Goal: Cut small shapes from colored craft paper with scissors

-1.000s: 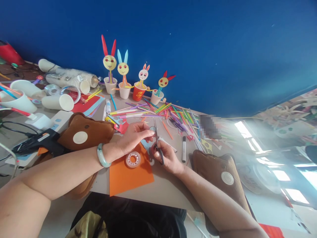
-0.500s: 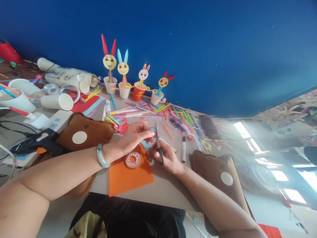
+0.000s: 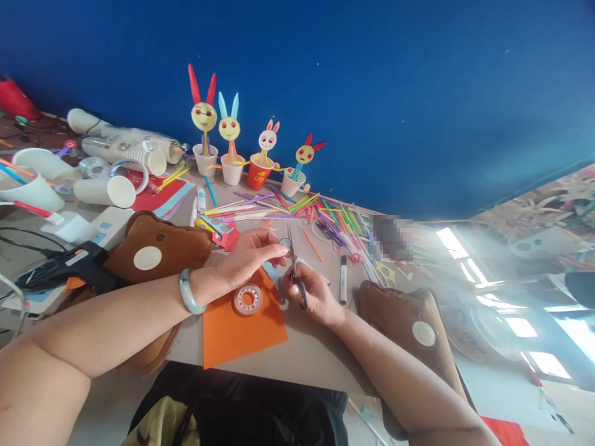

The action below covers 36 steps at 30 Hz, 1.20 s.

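Two hands meet over the worktop (image 3: 302, 365), and the cutting between them looks under way rather than complete. The left hand (image 3: 253, 257) is nearly closed, thumb and forefinger pinching a small, pale disc (image 3: 284, 243) at its fingertips, the other fingers curled beneath. The right hand (image 3: 318, 294) is wrapped around the dark handles of scissors (image 3: 297, 279), whose blades point away from the wearer and run just beside the disc; whether they bite into its edge is too small to tell. The disc's outline looks roughly round, so I judge much of its shape is there, with perhaps some edge left to trim.

Below the left hand, an orange sheet (image 3: 246, 341) lies with a tape roll (image 3: 238, 300) resting on it, neither of them held. Just beyond the right hand, to its right, is a marker (image 3: 343, 282). Further out, one brown pouch (image 3: 171, 241) lies to the left of the left hand and another (image 3: 395, 310) to the right of the right hand. Past both hands spread coloured sticks (image 3: 260, 210), and behind those stand four rabbit-eared figures (image 3: 268, 140) in cups, which look finished.
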Each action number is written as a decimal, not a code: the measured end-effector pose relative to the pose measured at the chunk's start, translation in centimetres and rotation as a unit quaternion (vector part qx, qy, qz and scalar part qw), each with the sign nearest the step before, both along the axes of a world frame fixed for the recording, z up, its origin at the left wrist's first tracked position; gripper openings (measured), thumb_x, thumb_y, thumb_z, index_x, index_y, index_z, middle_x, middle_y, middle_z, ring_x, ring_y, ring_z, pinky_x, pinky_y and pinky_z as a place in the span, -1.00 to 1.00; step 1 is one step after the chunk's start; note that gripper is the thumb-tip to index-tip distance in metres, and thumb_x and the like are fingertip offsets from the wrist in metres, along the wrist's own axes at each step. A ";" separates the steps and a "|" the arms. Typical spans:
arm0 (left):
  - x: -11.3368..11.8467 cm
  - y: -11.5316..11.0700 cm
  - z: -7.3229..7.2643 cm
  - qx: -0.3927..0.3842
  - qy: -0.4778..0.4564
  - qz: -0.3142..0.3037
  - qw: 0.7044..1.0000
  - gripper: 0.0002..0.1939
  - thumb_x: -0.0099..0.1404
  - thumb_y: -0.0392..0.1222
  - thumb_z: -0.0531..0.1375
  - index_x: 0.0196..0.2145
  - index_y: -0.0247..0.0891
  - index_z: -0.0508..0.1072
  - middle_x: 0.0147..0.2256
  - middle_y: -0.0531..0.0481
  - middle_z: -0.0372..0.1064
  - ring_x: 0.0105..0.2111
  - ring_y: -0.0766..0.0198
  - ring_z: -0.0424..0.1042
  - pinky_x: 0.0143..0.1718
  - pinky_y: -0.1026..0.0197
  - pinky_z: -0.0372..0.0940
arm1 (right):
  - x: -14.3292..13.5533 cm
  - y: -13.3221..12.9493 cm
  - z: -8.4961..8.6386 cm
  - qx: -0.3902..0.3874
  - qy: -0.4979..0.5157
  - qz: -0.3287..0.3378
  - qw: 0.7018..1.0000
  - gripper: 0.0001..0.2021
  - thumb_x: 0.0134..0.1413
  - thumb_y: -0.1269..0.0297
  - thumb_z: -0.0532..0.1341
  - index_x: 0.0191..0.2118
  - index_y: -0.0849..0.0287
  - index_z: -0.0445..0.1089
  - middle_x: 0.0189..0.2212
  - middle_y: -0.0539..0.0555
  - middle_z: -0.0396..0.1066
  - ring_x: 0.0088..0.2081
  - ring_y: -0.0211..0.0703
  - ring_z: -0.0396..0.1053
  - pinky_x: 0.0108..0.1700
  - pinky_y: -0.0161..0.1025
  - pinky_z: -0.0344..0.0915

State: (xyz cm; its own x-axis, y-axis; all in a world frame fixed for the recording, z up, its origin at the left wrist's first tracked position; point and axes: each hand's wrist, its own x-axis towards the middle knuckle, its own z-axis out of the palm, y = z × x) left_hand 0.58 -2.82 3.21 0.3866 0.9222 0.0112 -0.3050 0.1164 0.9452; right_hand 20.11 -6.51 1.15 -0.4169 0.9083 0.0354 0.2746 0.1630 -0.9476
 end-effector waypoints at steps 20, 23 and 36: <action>-0.2 0.0 0.2 0.005 -0.003 0.006 1.000 -0.78 0.17 -0.12 0.30 -0.51 -0.26 0.40 -0.52 0.04 0.43 -0.43 0.30 0.43 -0.29 0.21 0.29 | 0.0 0.0 0.5 0.011 -0.020 -0.005 1.000 -0.45 -0.01 -0.31 0.25 -0.45 0.17 0.25 -0.51 -0.01 0.28 -0.47 -0.28 0.15 -0.43 -0.28 0.11; -0.3 0.0 0.4 0.006 0.001 0.006 1.000 -0.78 0.17 -0.11 0.30 -0.50 -0.27 0.40 -0.51 0.03 0.43 -0.44 0.30 0.42 -0.29 0.20 0.29 | 0.0 0.0 0.5 0.010 -0.014 -0.005 1.000 -0.45 -0.02 -0.30 0.26 -0.45 0.16 0.24 -0.52 -0.01 0.28 -0.48 -0.28 0.15 -0.44 -0.28 0.11; -0.3 0.0 0.4 0.027 -0.010 0.015 0.999 -0.77 0.17 -0.11 0.31 -0.49 -0.27 0.38 -0.49 0.05 0.41 -0.42 0.33 0.40 -0.28 0.22 0.28 | 0.1 0.1 0.7 0.007 -0.017 0.007 1.000 -0.46 -0.01 -0.30 0.26 -0.46 0.15 0.23 -0.52 -0.03 0.28 -0.50 -0.29 0.14 -0.42 -0.27 0.11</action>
State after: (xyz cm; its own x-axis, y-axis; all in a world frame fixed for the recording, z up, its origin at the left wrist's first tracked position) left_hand 0.29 -2.87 3.56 0.3581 0.9311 0.0692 -0.3269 0.0556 0.9434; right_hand 20.20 -6.41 1.84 -0.4305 0.9019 0.0345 0.3044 0.1810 -0.9352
